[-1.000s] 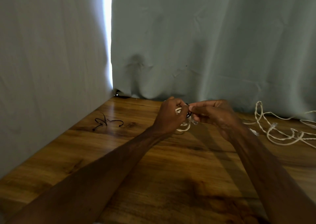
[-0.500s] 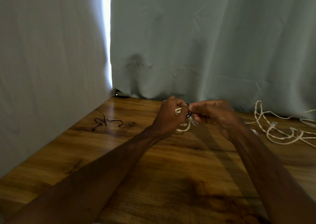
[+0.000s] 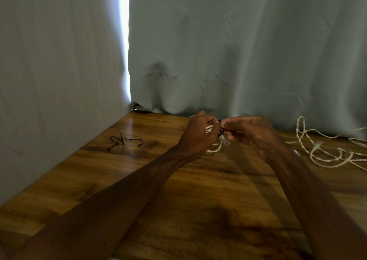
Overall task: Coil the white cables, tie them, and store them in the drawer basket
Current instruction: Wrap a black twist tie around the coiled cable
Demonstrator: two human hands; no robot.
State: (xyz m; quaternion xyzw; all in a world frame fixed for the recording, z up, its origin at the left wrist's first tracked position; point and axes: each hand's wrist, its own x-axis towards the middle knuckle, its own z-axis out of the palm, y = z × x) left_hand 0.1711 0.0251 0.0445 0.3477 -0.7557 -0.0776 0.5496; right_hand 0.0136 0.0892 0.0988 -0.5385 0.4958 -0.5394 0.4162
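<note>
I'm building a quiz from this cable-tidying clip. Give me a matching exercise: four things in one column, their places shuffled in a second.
1. coiled cable
2. loose cable
3. black ties
4. curtain

A. on the table, far left
B. hanging behind the table
C. in the left hand's grip
D. on the table, far right

Pairs: 1-C, 2-D, 3-A, 4-B

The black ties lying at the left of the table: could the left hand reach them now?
Probably yes, but not freely. Only bare table lies between the left hand and the black ties, yet that hand grips the coiled white cable, so it must let go first.
</note>
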